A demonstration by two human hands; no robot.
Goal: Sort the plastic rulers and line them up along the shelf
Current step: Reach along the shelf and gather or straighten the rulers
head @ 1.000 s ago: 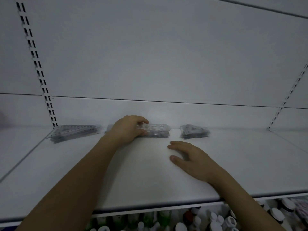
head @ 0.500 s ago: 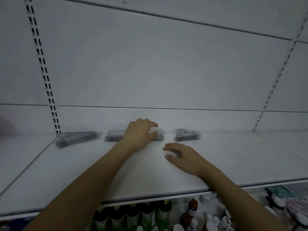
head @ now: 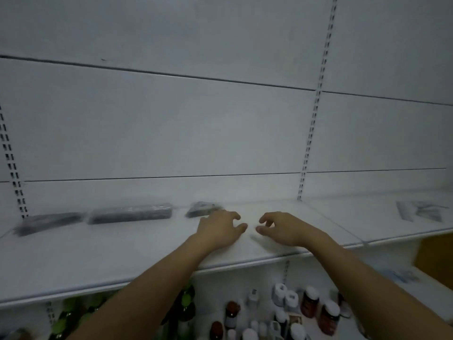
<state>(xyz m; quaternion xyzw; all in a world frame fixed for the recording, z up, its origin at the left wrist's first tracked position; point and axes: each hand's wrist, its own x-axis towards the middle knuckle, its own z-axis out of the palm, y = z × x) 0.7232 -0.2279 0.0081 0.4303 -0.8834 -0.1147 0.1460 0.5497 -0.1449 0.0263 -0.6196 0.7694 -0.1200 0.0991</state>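
Three stacks of clear plastic rulers lie in a row at the back of the white shelf [head: 122, 261]: a long stack at the far left [head: 49, 222], a straight stack in the middle [head: 131, 213], and a small triangular stack [head: 199, 209]. My left hand [head: 218, 229] rests on the shelf just in front and right of the triangular stack, fingers spread, holding nothing. My right hand [head: 284, 229] hovers close beside it, fingers curled loosely and apart, empty. More loose rulers [head: 419, 211] lie on the shelf section to the far right, blurred.
Slotted uprights [head: 311, 133] divide the back wall. Below the shelf stand several bottles: green ones [head: 71, 317] at the left, brown and white-capped ones [head: 311, 303] at the right. A brown cardboard box [head: 434, 256] sits at the right edge.
The view has swung right. My left hand let go of the middle ruler stack and moved right past the triangular stack. My right hand lifted from flat on the shelf.
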